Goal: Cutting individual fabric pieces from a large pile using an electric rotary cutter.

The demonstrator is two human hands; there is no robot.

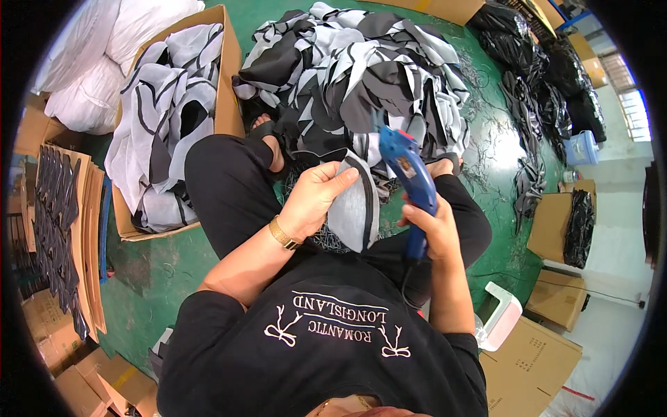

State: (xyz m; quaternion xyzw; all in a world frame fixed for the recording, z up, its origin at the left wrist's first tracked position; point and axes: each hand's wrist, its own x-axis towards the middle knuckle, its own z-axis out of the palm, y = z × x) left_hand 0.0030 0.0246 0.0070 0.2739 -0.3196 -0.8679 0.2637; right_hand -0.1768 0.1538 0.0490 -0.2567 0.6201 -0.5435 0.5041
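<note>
My left hand (310, 199) pinches the upper edge of a curved fabric piece (351, 217), light grey with a black strip along its side, between thumb and fingers. It hangs in front of my lap. In my right hand (439, 229) is a pair of blue electric scissors (411, 172), gripped round the handle. Its blade end points up and away from me, a short way right of the fabric piece and apart from it. Beyond both hands lies a large heap of grey, white and black fabric pieces (368, 76) on the floor.
A cardboard box (231, 76) full of similar cut pieces stands at left, near white sacks (87, 94). Thread scraps litter the green floor (149, 278). Black plastic bags (511, 52) line the far right. A white plastic object (501, 318) and flat cardboard (531, 365) lie near my right elbow.
</note>
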